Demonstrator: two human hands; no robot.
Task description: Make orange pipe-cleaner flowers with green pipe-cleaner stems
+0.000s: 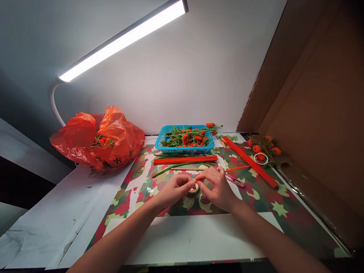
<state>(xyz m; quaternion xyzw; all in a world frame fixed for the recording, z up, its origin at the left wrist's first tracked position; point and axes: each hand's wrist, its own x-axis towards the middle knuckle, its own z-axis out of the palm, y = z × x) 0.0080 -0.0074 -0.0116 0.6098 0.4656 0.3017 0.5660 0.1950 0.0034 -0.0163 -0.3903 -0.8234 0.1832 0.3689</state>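
My left hand (pixel 178 190) and my right hand (pixel 217 187) meet over the middle of the mat, fingertips almost touching. Both pinch an orange pipe cleaner (pixel 237 168), whose long end sticks out to the right past my right hand. The short part between my fingertips is mostly hidden. Just below the fingers lies a roll of green tape (pixel 193 192), partly covered by my hands. A thin wooden stick (pixel 186 169) and green pipe cleaners (pixel 167 170) lie behind my left hand. A pink tool with a slot (pixel 237 182) is to the right.
Behind the hands lie orange pipe cleaners (pixel 184 160) and a blue basket (pixel 184 150) of orange flowers with green stems. Another orange bundle (pixel 250 163) slants at right, near more flowers (pixel 256 148) and a white ring (pixel 261 164). A red plastic bag (pixel 125 140) stands left, under a lamp (pixel 125 40).
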